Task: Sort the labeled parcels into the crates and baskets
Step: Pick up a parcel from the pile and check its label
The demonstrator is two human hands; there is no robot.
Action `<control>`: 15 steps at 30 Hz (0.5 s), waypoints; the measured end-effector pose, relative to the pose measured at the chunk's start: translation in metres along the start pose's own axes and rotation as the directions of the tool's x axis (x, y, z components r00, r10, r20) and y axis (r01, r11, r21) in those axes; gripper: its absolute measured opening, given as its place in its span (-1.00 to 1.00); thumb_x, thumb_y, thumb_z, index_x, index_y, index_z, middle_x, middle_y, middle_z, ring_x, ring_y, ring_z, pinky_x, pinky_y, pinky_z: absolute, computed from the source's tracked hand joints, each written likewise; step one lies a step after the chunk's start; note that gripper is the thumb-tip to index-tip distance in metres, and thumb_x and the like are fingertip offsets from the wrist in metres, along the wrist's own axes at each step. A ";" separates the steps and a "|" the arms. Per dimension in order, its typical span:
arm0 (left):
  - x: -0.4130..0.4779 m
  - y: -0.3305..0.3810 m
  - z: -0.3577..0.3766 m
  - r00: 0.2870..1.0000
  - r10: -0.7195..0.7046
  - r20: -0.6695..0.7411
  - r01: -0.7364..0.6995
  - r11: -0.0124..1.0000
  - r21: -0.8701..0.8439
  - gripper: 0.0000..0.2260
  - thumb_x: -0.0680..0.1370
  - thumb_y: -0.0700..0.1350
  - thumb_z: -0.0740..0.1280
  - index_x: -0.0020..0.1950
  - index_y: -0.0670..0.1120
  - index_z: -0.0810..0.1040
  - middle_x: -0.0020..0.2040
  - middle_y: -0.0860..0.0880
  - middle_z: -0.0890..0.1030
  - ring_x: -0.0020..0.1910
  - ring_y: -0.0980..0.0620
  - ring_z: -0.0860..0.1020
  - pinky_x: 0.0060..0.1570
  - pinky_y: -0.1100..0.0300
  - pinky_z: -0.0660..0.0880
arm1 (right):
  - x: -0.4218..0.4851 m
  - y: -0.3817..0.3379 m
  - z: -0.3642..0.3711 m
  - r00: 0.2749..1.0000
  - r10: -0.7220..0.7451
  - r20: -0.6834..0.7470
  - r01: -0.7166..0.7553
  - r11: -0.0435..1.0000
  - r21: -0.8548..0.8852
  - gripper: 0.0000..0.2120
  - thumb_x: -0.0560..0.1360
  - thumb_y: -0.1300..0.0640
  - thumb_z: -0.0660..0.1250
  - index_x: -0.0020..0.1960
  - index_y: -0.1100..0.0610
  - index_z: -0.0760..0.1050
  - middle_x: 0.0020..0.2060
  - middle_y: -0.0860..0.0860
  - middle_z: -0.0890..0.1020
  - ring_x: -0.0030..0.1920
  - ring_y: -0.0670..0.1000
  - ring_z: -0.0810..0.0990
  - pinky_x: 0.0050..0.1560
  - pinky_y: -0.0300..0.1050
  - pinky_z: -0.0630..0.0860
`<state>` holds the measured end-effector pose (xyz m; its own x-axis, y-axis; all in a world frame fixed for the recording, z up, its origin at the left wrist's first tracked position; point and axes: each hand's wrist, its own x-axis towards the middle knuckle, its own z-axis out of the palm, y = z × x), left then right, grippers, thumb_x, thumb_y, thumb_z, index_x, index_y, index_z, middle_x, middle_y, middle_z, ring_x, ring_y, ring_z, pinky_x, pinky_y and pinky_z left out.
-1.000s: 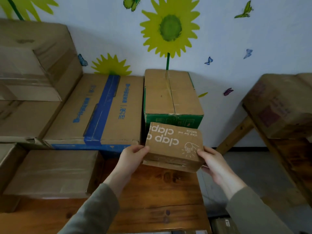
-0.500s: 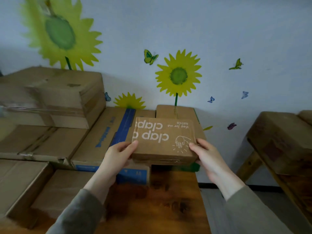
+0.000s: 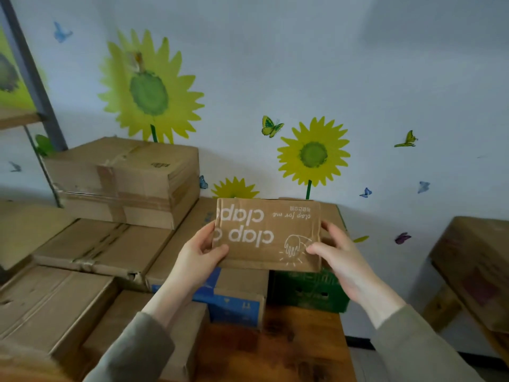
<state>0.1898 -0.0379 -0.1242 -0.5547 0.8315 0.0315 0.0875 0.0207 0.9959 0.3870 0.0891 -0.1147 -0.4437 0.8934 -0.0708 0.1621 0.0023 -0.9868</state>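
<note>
Cardboard parcel (image 3: 267,235): brown and flat, held up in the air at the centre with its printed face toward the camera. The white "clap" lettering reads upside down, and a white drawing of a hand sits near the lower right corner. It hangs over the far part of the desk, in front of the green carton and the blue-printed carton.
Left grip: the left hand (image 3: 198,252) pinches the parcel's left edge, thumb on the printed face, fingers hidden behind.
Right grip: the right hand (image 3: 338,252) pinches the right edge, thumb lying on the face beside the drawing, fingers curled round the back.
Sleeves (image 3: 407,343): grey-green, reaching in from the near edge on both sides.
Desk (image 3: 300,340): dark brown wood, with a bare patch near centre.
Green carton (image 3: 308,290): far right on the desk, against the wall, its top hidden by the parcel.
Blue-printed carton (image 3: 234,301): just left of the green one.
Left stack (image 3: 124,180): plain brown cartons in tiers, the taped one highest at far left.
Wall (image 3: 314,154): pale, with yellow sunflower stickers and small butterflies.
Right carton (image 3: 479,266): brown, on a wooden frame, well apart from the desk.
</note>
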 end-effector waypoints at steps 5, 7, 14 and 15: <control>-0.005 0.001 -0.005 0.996 0.070 -0.046 -0.066 0.994 0.083 -0.63 0.49 -0.39 0.31 0.10 0.06 0.45 -0.08 0.16 0.57 -0.14 0.28 0.56 -0.32 0.48 0.48 | -0.001 0.000 0.001 0.999 0.032 -0.006 -0.032 0.996 0.081 -0.64 0.45 0.27 0.38 0.21 0.05 0.46 0.02 0.00 0.63 0.08 0.03 0.58 0.23 0.12 0.46; -0.006 0.001 -0.006 0.997 0.057 -0.044 -0.054 0.997 0.064 -0.71 0.48 -0.37 0.35 0.05 -0.01 0.48 -0.03 0.08 0.59 -0.15 0.28 0.60 -0.33 0.46 0.49 | -0.002 -0.001 0.003 0.999 0.052 0.010 -0.053 0.991 0.127 -0.67 0.40 0.14 0.45 0.14 0.07 0.48 0.01 0.01 0.65 0.09 0.04 0.59 0.27 0.17 0.42; -0.004 -0.001 0.003 0.995 -0.003 -0.101 -0.004 0.997 -0.071 -0.73 0.47 0.02 0.39 0.03 -0.11 0.48 -0.09 -0.08 0.67 -0.17 0.07 0.66 -0.31 0.33 0.52 | 0.003 0.002 0.005 0.997 0.067 -0.027 -0.060 0.976 0.210 -0.67 0.43 0.00 0.39 0.09 0.17 0.46 -0.04 0.06 0.66 0.03 -0.01 0.60 0.15 0.03 0.48; -0.003 -0.002 0.005 0.994 -0.001 -0.109 -0.006 0.998 -0.070 -0.74 0.47 0.02 0.39 0.03 -0.10 0.48 -0.09 -0.08 0.66 -0.16 0.06 0.65 -0.31 0.33 0.51 | 0.003 0.003 0.004 0.997 0.068 -0.036 -0.059 0.975 0.215 -0.69 0.44 0.03 0.40 0.09 0.18 0.46 -0.04 0.07 0.66 0.05 0.01 0.59 0.17 0.04 0.47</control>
<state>0.1955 -0.0379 -0.1266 -0.6414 0.7662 0.0391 0.0331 -0.0233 0.9992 0.3827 0.0903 -0.1188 -0.4000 0.9068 -0.1328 -0.0050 -0.1471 -0.9891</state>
